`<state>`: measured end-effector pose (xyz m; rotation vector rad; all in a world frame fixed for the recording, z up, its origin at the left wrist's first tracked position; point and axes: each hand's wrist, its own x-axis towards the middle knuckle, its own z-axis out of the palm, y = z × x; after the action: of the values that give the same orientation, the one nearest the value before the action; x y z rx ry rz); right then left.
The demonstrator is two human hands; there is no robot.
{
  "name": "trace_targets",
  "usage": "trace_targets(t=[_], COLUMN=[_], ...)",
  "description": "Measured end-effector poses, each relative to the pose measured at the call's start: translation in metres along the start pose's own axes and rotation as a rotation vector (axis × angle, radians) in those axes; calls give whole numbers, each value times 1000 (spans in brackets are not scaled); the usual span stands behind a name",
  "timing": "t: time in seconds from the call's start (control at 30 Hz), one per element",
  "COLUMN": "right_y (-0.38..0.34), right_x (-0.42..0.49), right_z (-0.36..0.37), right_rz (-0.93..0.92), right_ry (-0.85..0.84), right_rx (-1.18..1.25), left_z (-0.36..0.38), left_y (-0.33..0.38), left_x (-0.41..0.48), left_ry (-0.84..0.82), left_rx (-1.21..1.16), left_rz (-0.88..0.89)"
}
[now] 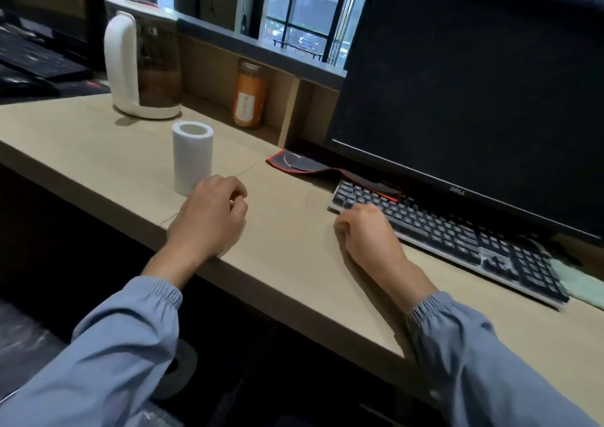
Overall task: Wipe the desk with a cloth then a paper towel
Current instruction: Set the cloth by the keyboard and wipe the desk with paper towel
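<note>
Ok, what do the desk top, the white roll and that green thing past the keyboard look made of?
The desk top: pale wood-look laminate or veneer, matt with a faint sheen; a seam shows. The white roll: paper towel, soft and matt, hollow at the core. The green thing by the right end of the keyboard: probably cloth, matt and limp, but blurred.

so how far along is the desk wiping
Nothing looks wiped yet. The left hand and right hand rest on the desk, holding nothing visible. The paper towel roll stands upright beside the left hand; a green cloth lies at the keyboard right end. Both wipes remain.
</note>
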<state>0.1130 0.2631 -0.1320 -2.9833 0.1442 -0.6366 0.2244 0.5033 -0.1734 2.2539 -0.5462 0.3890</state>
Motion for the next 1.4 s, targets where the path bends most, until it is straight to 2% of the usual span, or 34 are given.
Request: trace_targets(t=[0.13, 0.17, 0.23, 0.3, 0.37, 0.43, 0.53, 0.6, 0.7, 0.73, 0.8, 0.87, 0.93, 1.0, 1.1, 1.17, 1.23, 1.33, 1.4], right_y=[-94, -99, -75, -31, -21, -61, -106, -81, -24, -21, -53, -100, -117, -94, -32, -25, -59, -108, -94], right_x=[-39, -41, -19, 16, 28, 13, -23, -1, 48, 52, 42, 9, -10, 10, 61, 76, 73, 51, 68], right_z=[7, 7, 14, 19, 16, 17, 16, 18, 21, 20, 24, 25, 24, 26, 32, 35, 41, 46, 49], right_rz=[-428, -472, -391, -173, -50, -185, -482, -416, -88, -30, -89, -326, -529, -470, -137, -8, -64, -346, -340], right_ry=[-156, -197, -148, -94, -47, -49, -192, -169, -124, -92, -94, -143, -217, -186, -147, -114, -112, -184, -196], right_rx=[169, 180, 136, 18, -33, 26, 158, 137, -12, -48, -43, 118, 234, 155, -110, -210, -147, 55, 49], left_z=[1, 0, -2, -5, -6, -6, -5, -5, -6, -6, -6, -8, -11, -14, -16, -16, -17, -16, -14], left_y=[-3, -4, -5, -7, -7, -7, -7, -9, -10, -9, -10, -10, -10, -9, -6, -5, -4, -6, -8], left_x=[3, 4, 5, 4, 3, 4, 5, 5, 4, 5, 4, 5, 4, 4, 3, 3, 3, 4, 2], left_ry=[-14, -16, -18, -3, 12, 11, 7, 0, 5, 3, -1, -29, -37, -47, -32, -18, -3, 17, 33], left_rx=[-14, -16, -41, -74, -88, -89, -77, -91, -139, -154, -187, -213, -266, -313, -384, -401, -412, -441, -451], left_rz=[-39, -48, -66, -88, -92, -87, -80, -81, -116, -122, -131, -105, -105, -113, -154, -171, -172, -173, -172])
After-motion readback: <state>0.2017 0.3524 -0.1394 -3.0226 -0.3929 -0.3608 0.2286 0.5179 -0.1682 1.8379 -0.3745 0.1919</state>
